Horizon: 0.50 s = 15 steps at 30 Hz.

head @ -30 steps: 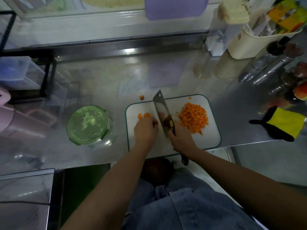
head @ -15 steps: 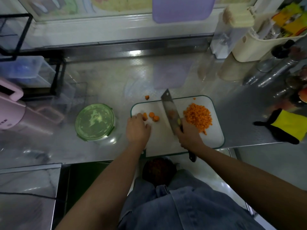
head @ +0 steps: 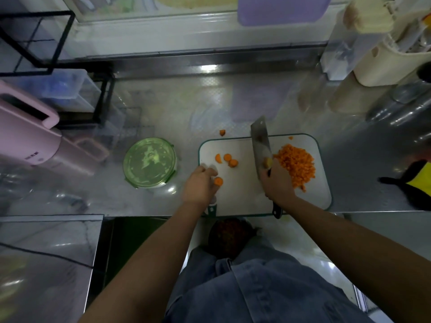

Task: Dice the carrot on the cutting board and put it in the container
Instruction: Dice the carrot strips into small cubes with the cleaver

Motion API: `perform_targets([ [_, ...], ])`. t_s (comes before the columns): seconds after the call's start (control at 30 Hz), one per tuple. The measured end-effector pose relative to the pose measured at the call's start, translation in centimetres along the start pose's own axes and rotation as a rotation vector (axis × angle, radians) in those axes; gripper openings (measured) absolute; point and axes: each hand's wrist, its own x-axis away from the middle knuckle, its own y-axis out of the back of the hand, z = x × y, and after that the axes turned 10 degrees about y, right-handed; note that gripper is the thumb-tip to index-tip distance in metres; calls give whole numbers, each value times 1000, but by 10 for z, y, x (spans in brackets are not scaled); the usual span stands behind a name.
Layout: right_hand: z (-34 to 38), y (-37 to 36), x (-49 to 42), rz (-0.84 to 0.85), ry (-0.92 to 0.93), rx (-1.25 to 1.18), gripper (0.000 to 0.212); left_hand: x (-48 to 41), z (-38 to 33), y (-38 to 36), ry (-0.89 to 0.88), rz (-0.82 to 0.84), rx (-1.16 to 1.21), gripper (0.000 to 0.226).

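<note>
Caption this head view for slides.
Right hand holds cleaver beside diced carrot; left hand by slices on cutting board.

My orange diced carrot (head: 295,164) on a white, green-rimmed cutting board (head: 242,194); pale green container lid (head: 149,163); silvery tabletop (head: 177,108); pink appliance (head: 25,136).

nothing here can be read. the pink appliance (head: 30,141), well to the left of the cutting board (head: 238,194), carries a short dark line of print low on its side, too blurred to make out. a small dark mark at the cutting board's near edge is likewise illegible.
</note>
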Motion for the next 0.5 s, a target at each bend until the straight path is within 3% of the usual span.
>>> perform_targets([
  [0.13, 2, 0, 0, 4, 29, 20, 12, 0, -11, -2, -4, -59, -77, 20],
  [0.3, 4, 2, 0, 12, 44, 35, 9, -3, -31, -13, -60, -60, -129, 22],
  [0.5, 0, 11, 6, 79, 92, 137, 15, -4, -67, -36, 17, -32, 134, 20],
])
